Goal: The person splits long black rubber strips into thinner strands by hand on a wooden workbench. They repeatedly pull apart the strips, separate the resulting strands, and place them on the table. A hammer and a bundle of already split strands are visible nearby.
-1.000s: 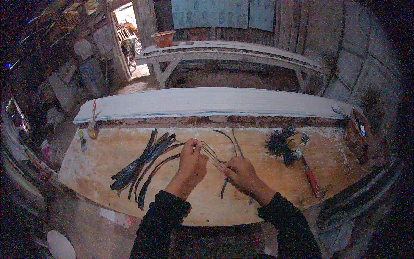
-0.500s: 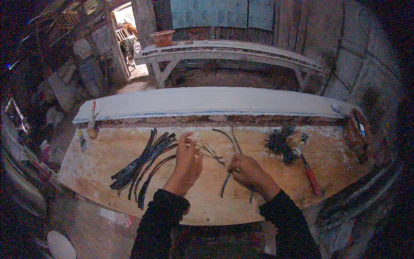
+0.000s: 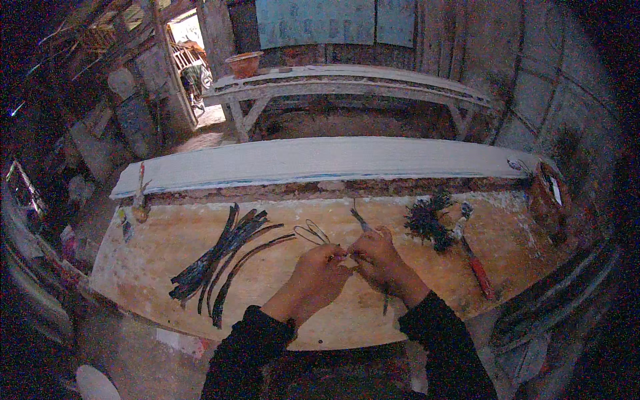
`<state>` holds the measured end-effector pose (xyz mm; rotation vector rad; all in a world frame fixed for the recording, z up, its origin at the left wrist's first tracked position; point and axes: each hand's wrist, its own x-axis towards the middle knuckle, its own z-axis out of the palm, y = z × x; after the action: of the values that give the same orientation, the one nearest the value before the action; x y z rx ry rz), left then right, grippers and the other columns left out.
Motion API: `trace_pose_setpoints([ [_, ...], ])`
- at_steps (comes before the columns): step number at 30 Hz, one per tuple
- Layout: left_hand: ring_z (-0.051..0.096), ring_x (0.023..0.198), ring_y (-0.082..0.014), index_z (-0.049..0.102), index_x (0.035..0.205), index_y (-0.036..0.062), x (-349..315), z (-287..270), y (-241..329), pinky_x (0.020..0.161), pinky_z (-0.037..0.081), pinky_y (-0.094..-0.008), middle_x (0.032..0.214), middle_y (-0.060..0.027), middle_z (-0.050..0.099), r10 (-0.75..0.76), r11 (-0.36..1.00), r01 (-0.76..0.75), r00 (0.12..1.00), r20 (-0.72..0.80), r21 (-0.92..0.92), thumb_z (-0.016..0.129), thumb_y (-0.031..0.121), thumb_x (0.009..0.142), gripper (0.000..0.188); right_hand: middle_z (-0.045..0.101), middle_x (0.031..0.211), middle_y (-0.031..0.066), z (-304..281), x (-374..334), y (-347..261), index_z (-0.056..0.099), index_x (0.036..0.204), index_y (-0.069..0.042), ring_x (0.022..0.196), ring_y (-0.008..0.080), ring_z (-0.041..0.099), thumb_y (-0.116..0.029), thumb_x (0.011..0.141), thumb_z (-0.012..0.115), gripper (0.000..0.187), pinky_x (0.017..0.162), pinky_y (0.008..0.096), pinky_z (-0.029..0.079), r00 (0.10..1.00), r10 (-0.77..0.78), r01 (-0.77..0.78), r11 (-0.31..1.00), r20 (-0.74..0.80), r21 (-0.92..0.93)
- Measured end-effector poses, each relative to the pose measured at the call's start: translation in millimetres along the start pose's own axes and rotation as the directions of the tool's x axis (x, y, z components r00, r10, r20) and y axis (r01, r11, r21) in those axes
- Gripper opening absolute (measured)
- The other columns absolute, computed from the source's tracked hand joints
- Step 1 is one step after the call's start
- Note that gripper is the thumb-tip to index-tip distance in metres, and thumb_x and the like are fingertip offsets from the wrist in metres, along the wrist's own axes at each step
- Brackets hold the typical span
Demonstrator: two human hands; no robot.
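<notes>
My two hands meet over the middle of the wooden board. The fingers of my left hand are pinched together; what lies in them is too small to make out. Close beside it, my right hand is closed on a dark strip, whose far end sticks out beyond the fingers. A thin wire-like looped thing lies just past my left hand, its near end hidden by the fingers. To the left rests a bundle of dark flat strips, with a few curved ones set apart on its right.
A dark tuft of short pieces lies at right beside a red-handled tool. A long whitish beam spans the board's far side. A brown container stands at far right; a red-tipped brush-like thing is at far left.
My left hand has moved right and closed, coming up against my right hand. The dark strip in my right hand is now mostly hidden. The view has shifted slightly.
</notes>
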<state>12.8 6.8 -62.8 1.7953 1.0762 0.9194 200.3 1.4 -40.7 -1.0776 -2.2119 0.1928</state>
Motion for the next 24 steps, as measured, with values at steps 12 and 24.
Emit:
trace_pose_setpoints([
  [12,0.061,0.094,-0.0252,0.054,0.105,-0.0025,22.3,-52.7,-31.5,0.077,0.05,-0.0336,0.104,-0.0168,0.056,0.23,0.957,-0.115,0.86,-0.455,0.266,0.07,-0.003,0.071,0.038,0.056,0.069,-0.0013,-6.0,-2.1,8.6,0.062,0.097,-0.005,0.059,0.0089,0.056,-0.015,0.087,0.065,0.014,0.047,0.0236,0.046,0.71,0.619,-0.586,0.255,0.336,0.769],
  [24,0.057,0.101,-0.0318,0.053,0.109,-0.0028,21.4,-73.9,-31.3,0.083,0.051,-0.0367,0.109,-0.0173,0.053,0.347,0.856,-0.083,0.823,-0.449,0.51,0.078,-0.006,0.061,0.054,0.054,0.066,-0.0008,3.8,-9.6,45.0,0.061,0.088,-0.006,0.051,0.0086,0.05,-0.019,0.09,0.063,0.013,0.045,0.0246,0.04,0.716,0.537,-0.621,0.199,0.445,0.758],
])
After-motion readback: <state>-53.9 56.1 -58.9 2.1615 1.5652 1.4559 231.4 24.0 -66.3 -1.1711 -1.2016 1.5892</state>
